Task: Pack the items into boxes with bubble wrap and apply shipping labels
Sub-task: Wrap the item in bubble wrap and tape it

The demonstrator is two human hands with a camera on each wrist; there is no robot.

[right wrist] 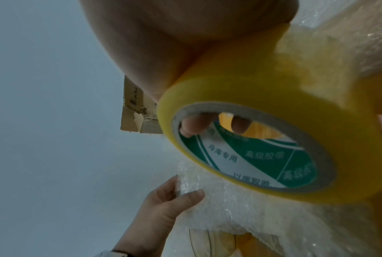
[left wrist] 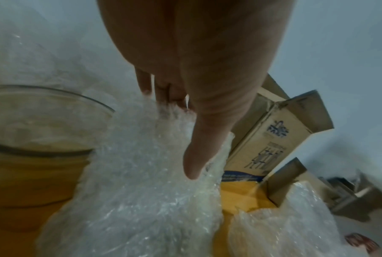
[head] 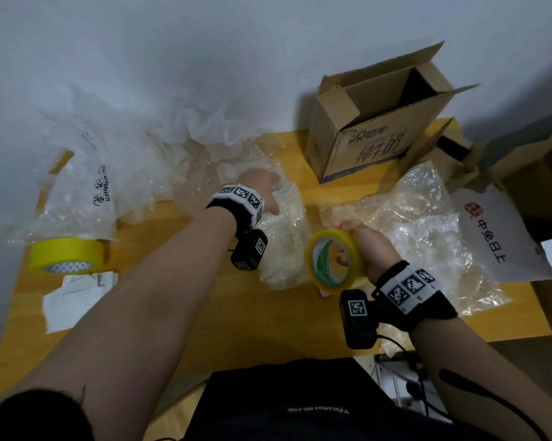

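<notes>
My left hand (head: 266, 189) grips the far end of a bubble-wrap bundle (head: 282, 246) lying mid-table. In the left wrist view its thumb (left wrist: 193, 156) presses into the wrap (left wrist: 141, 173), and a clear glass vessel (left wrist: 49, 111) shows at the wrap's left side. The right wrist view shows the same left hand (right wrist: 183, 193) pinching the bundle (right wrist: 220, 210). My right hand (head: 351, 246) holds a yellow tape roll (head: 333, 261) on edge just right of the bundle, with its fingers (right wrist: 194, 125) through the core of the roll (right wrist: 284, 107).
An open cardboard box (head: 379, 128) stands at the back right. A second yellow tape roll (head: 66, 254) and paper sheets (head: 74, 297) lie at the left. Loose bubble wrap (head: 427, 224) covers the back and right of the table (head: 236, 313). A white bag (head: 497, 230) lies far right.
</notes>
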